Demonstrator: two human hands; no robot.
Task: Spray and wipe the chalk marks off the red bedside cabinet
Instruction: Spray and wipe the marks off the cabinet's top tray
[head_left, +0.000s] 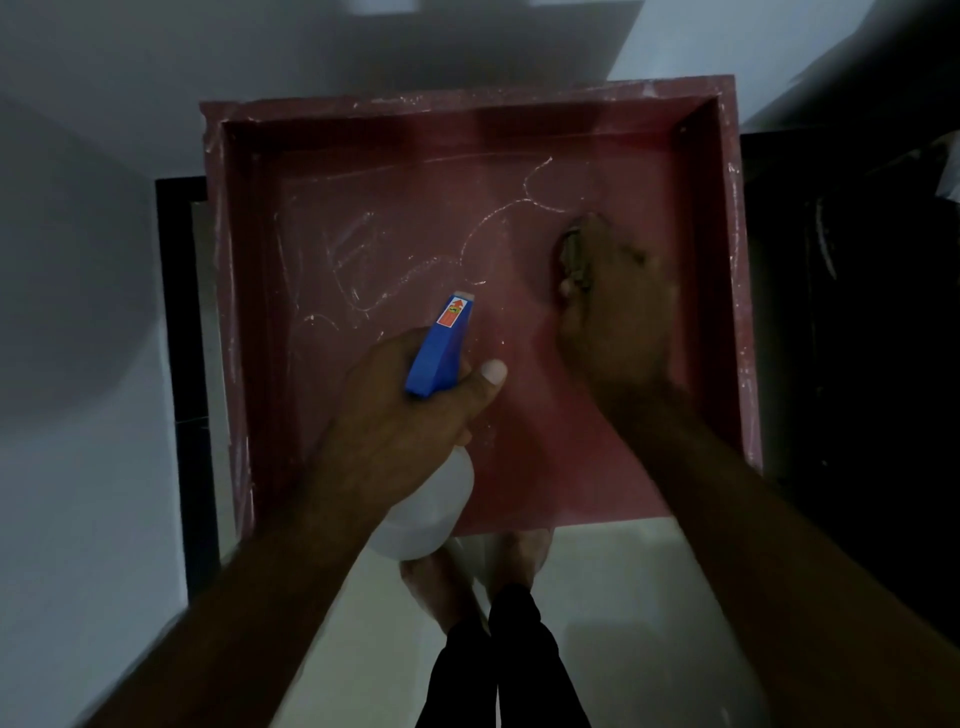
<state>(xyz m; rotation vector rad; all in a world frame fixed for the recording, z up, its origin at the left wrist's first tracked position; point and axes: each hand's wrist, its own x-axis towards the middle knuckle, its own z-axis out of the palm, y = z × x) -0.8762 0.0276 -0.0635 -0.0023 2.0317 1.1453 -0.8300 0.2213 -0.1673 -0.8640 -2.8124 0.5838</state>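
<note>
bare feet and black trouser legs at the bottom, standing on a pale floor right up against the red cabinet. left hand is wrapped round the neck of a white spray bottle, blue nozzle pointing out over the recessed top. right hand is further in on the right, down on a brownish cloth. it's dim and blurry there, so i can't tell if it's gripping the cloth or just pressing it flat. chalk marks squiggle across the left and middle of the top, with white smears along the raised rim. grey wall behind.
</note>
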